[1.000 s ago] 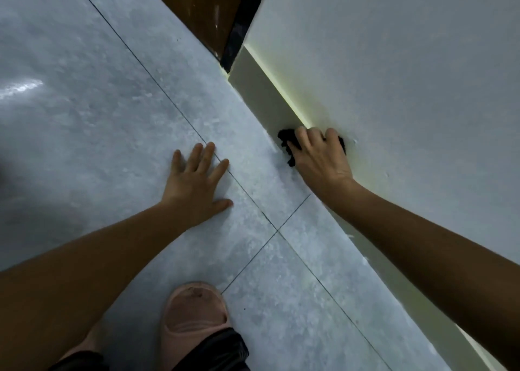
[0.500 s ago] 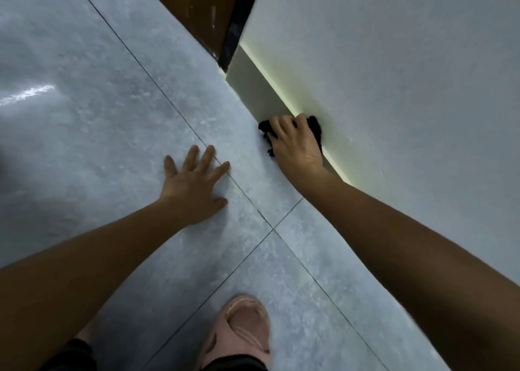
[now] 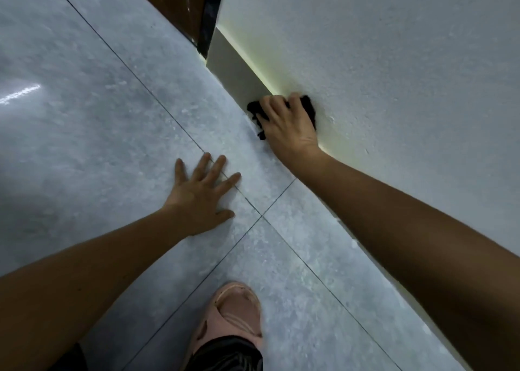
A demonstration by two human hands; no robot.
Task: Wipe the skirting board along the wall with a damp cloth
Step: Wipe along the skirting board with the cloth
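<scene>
A pale skirting board (image 3: pixel 236 72) runs diagonally along the foot of the white wall (image 3: pixel 380 61). My right hand (image 3: pixel 287 125) presses a black cloth (image 3: pixel 308 107) flat against the board, fingers curled over the cloth's top edge. Most of the cloth is hidden under the palm; dark edges show at both sides. My left hand (image 3: pixel 202 193) lies flat on the grey floor tile (image 3: pixel 98 117), fingers spread, holding nothing, about a hand's width from the board.
A brown door (image 3: pixel 174 1) and a dark door frame (image 3: pixel 209 15) end the skirting board at the top. My foot in a pink sandal (image 3: pixel 233 317) stands on the tiles at the bottom centre. Grout lines cross beside my left hand.
My right hand has slid the cloth along the skirting board toward the door. My foot has stepped forward, and my left hand has stayed planted on the floor.
</scene>
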